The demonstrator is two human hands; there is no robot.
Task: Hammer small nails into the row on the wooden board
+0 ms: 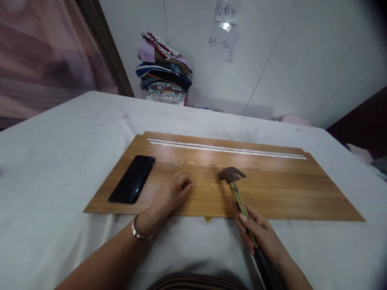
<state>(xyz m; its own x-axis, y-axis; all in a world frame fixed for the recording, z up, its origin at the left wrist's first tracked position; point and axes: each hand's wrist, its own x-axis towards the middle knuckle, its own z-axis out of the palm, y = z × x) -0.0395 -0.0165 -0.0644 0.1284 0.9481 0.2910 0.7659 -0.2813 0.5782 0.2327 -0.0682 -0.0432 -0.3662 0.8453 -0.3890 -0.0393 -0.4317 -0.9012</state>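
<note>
My right hand (260, 233) is wrapped round the handle of a claw hammer (231, 175). The hammer's rusty head rests on a long wooden board (287, 189), beside a short row of small dark dots that may be nail heads (208, 177). My left hand (173, 192) lies on the board with its fingers curled, fingertips pinched together near the dots; what they hold, if anything, is too small to see. A few loose nails (175, 163) lie just beyond it. A silver bracelet (137, 233) is on my left wrist.
A black phone (132, 179) lies on the board's left end. A thin metallic strip (226, 149) runs along the board's far edge. The board rests on a white-covered table (60, 161). A stack of folded clothes (165, 68) stands against the far wall.
</note>
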